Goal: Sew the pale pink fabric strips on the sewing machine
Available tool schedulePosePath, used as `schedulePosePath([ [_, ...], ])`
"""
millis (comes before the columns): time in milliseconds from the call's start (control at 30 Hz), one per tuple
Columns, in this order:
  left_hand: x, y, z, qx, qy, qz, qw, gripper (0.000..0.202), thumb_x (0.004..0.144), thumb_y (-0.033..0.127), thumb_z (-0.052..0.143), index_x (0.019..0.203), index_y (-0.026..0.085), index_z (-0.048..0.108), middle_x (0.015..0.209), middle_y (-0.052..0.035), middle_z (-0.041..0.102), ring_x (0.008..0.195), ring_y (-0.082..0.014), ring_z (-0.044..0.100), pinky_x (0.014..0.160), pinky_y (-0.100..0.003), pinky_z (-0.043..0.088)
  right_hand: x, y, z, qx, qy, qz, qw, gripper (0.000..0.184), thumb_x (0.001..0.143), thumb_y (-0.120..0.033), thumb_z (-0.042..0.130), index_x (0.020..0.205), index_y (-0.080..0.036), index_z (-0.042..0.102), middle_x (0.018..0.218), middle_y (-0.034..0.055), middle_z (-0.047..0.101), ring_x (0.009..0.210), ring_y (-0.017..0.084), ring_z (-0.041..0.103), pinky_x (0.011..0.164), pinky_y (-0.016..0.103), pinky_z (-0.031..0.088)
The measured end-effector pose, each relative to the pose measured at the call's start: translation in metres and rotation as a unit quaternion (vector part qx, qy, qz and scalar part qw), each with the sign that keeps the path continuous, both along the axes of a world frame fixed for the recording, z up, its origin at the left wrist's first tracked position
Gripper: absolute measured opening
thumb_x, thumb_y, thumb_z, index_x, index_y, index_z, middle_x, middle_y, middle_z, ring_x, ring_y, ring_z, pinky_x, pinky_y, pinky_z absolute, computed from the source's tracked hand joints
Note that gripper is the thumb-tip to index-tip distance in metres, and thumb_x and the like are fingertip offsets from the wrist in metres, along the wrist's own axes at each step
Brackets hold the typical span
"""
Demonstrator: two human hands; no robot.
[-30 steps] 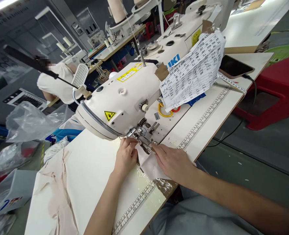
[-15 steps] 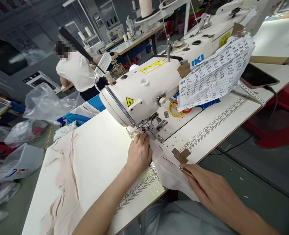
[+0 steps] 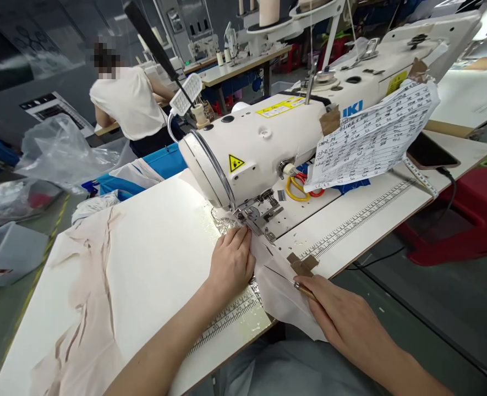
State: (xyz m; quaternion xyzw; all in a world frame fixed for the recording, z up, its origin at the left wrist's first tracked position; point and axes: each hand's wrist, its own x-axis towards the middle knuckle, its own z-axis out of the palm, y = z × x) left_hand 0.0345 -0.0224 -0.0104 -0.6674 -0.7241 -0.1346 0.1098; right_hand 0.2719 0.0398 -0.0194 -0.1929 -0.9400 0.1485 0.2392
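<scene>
A white sewing machine [image 3: 263,148] stands on a white table [image 3: 152,247]. A pale fabric piece [image 3: 280,289] lies under its presser foot [image 3: 256,215] and hangs over the table's front edge. My left hand [image 3: 231,263] rests with curled fingers on the fabric just left of the foot. My right hand [image 3: 342,319] is closed on a thin awl-like tool [image 3: 290,280] whose tip lies on the fabric near the table edge.
Pink fabric [image 3: 90,308] lies across the table's left side. Scissors [image 3: 295,186], a taped paper sheet [image 3: 371,137], a phone [image 3: 431,154] and a red stool [image 3: 474,209] are to the right. Another person [image 3: 130,104] sits behind, and plastic bags [image 3: 61,154] pile up at the left.
My right hand drew back from the presser foot toward the table edge and now holds the thin tool. My left hand stays on the fabric by the foot. The view shifted right.
</scene>
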Motion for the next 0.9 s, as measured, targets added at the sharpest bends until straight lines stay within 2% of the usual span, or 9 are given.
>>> schedulePosePath([
  [200, -0.006, 0.002, -0.001, -0.003, -0.014, 0.003, 1.0, 0.041, 0.09, 0.018, 0.042, 0.127, 0.009, 0.058, 0.13, -0.0146, 0.061, 0.121, -0.0299, 0.053, 0.098, -0.045, 0.047, -0.01, 0.004, 0.008, 0.036, -0.017, -0.009, 0.999, 0.032, 0.097, -0.011, 0.03, 0.116, -0.013, 0.055, 0.093, 0.0108, 0.071, 0.08, 0.021, 0.072, 0.064, 0.03, 0.058],
  [400, -0.005, 0.0, 0.0, -0.015, -0.019, -0.002, 1.0, 0.042, 0.092, 0.02, 0.039, 0.13, 0.012, 0.055, 0.133, -0.0131, 0.059, 0.124, -0.0292, 0.05, 0.101, -0.046, 0.045, -0.013, 0.005, 0.011, 0.037, -0.032, -0.024, 0.999, 0.03, 0.097, -0.01, 0.033, 0.116, -0.013, 0.056, 0.085, 0.0074, 0.069, 0.068, 0.018, 0.069, 0.054, 0.026, 0.052],
  [500, -0.004, 0.0, 0.0, -0.017, -0.011, 0.008, 1.0, 0.043, 0.092, 0.02, 0.039, 0.131, 0.011, 0.054, 0.133, -0.0154, 0.057, 0.125, -0.031, 0.048, 0.102, -0.047, 0.044, -0.017, 0.005, 0.012, 0.043, -0.04, -0.03, 0.998, 0.03, 0.095, -0.008, 0.034, 0.114, -0.013, 0.057, 0.086, 0.0075, 0.067, 0.069, 0.018, 0.068, 0.054, 0.026, 0.051],
  [667, -0.002, 0.001, 0.001, -0.008, -0.02, 0.018, 1.0, 0.042, 0.09, 0.018, 0.041, 0.129, 0.013, 0.056, 0.127, -0.0157, 0.058, 0.116, -0.0311, 0.052, 0.097, -0.048, 0.047, -0.025, 0.008, 0.015, 0.056, -0.091, -0.042, 0.993, 0.033, 0.087, -0.001, 0.042, 0.113, -0.012, 0.059, 0.089, 0.008, 0.066, 0.071, 0.018, 0.067, 0.052, 0.026, 0.048],
  [900, 0.0, -0.004, -0.002, -0.004, -0.011, -0.014, 1.0, 0.044, 0.092, 0.019, 0.038, 0.133, 0.011, 0.051, 0.135, -0.0181, 0.054, 0.127, -0.0325, 0.046, 0.103, -0.05, 0.042, -0.035, 0.008, 0.02, 0.054, -0.104, -0.042, 0.992, 0.033, 0.085, 0.0, 0.05, 0.114, -0.012, 0.06, 0.092, 0.0069, 0.066, 0.077, 0.019, 0.067, 0.053, 0.027, 0.047],
])
